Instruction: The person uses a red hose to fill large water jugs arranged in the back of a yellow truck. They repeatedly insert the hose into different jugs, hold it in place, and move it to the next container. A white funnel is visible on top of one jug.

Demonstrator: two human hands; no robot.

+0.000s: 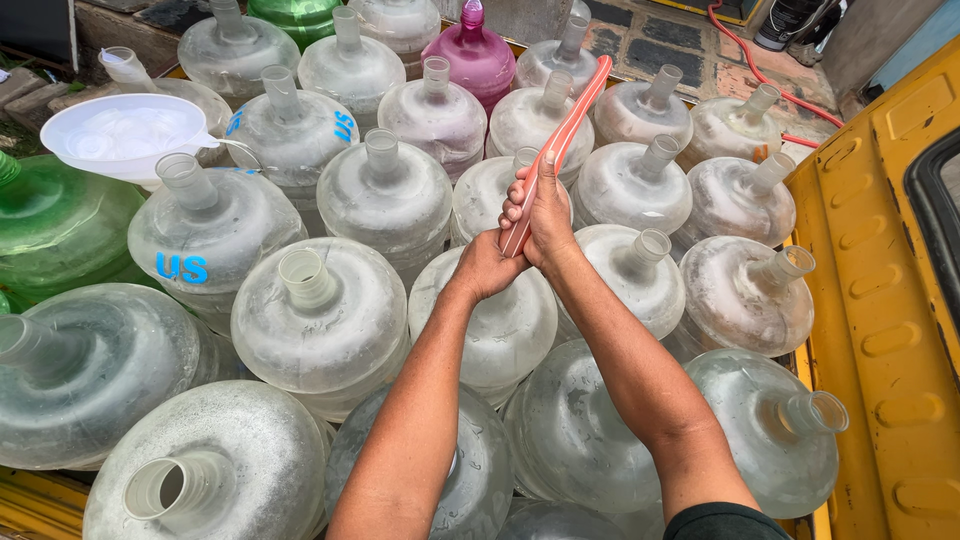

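The red-and-white striped hose (562, 135) runs slanting up from my grip, my right hand (545, 215) clenched around its lower end and my left hand (487, 265) closed just beneath, above the clear water jugs (390, 195) packed beside the yellow truck wall (880, 300).

arms: both bare from wrist to above the elbow; no watch
left hand (484, 266): bare; ungloved
right hand (541, 212): bare; ungloved
sleeve (725, 523): dark; short; right upper arm
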